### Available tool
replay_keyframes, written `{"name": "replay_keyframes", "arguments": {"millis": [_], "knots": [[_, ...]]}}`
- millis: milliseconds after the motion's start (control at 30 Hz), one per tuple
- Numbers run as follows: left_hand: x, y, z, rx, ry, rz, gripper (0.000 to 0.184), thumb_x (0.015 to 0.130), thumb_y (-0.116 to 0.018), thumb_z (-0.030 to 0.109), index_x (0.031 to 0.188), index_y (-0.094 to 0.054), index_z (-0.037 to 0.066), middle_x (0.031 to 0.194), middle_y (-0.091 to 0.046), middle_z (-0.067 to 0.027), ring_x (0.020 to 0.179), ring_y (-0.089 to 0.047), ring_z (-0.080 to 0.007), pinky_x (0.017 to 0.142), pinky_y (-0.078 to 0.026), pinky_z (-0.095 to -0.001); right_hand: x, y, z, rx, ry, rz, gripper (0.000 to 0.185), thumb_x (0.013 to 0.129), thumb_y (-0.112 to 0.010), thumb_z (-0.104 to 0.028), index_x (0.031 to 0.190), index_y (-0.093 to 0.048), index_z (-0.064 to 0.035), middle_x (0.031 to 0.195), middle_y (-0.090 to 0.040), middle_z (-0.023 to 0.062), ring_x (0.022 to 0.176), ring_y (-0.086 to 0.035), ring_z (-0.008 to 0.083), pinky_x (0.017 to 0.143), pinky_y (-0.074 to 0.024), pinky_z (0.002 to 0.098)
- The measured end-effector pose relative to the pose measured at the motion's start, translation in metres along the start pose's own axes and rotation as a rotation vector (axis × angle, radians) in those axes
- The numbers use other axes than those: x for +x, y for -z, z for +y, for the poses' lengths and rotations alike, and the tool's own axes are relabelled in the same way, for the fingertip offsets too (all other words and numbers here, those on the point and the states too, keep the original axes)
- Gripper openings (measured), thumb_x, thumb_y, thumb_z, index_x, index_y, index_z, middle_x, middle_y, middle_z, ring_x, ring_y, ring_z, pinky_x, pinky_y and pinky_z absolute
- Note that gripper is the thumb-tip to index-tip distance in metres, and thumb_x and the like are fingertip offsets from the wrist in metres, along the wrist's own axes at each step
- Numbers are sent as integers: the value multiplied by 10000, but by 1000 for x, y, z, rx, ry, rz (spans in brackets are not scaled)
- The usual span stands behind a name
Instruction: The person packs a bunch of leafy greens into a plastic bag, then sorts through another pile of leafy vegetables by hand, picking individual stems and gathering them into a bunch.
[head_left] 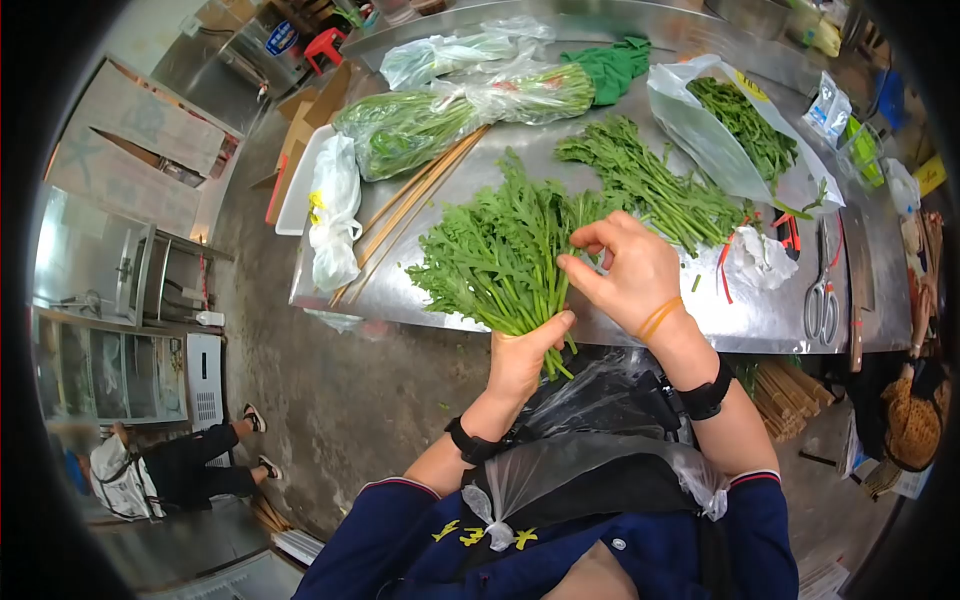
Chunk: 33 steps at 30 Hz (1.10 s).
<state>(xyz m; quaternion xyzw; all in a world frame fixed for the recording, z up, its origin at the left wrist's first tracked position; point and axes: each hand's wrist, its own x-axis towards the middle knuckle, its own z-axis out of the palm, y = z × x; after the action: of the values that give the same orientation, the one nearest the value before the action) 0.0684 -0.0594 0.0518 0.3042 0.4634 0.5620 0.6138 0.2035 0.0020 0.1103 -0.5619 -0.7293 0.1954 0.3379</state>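
A bunch of leafy greens point(495, 250) is held upright by its lower stems in my left hand point(528, 358), whose fingers wrap round it above the table's front edge. To the right of the bunch is my right hand point(630, 268), its thumb and forefinger curled close to each other beside the leaves. Whether anything is between those fingertips is too small to tell. A yellow rubber band point(660, 318) circles my right wrist. Behind my right hand a loose pile of the same greens point(655, 185) lies on the metal table point(440, 300).
Bagged greens point(430, 125) and wooden sticks point(415, 200) lie at the back left. An open plastic bag of greens point(740, 130) is at the back right. Scissors point(822, 300) and crumpled white paper point(760, 258) rest on the right. A person point(180, 470) is at the lower left.
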Motion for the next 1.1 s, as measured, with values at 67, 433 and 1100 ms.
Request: {"name": "replay_keyframes", "arguments": {"millis": [67, 433, 1100], "knots": [[0, -2, 0, -4, -14, 13, 208, 731, -659, 24, 925, -584, 21, 803, -584, -9, 622, -518, -64, 503, -406, -197, 0, 0, -1, -9, -20, -18, 191, 672, -659, -274, 770, -639, -111, 738, -569, 32, 671, -581, 214, 578, -448, 336], [1, 1, 3, 56, -50, 6, 171, 735, -648, 20, 896, -594, 6, 773, -591, -19, 583, -506, -65, 501, -402, -196, 4, -25, 24, 696, -260, -52, 125, 684, -590, -140, 769, -595, -49, 672, -590, 33, 537, -532, 128, 553, -443, 253], [11, 17, 18, -403, -45, 116, 218, 787, -601, 68, 987, -539, 5, 770, -560, -70, 593, -497, -116, 559, -418, -269, 16, -22, 49, 191, -52, -166, 235, 788, -566, -226, 997, -557, -118, 775, -632, 102, 685, -613, 243, 582, -466, 345]]}}
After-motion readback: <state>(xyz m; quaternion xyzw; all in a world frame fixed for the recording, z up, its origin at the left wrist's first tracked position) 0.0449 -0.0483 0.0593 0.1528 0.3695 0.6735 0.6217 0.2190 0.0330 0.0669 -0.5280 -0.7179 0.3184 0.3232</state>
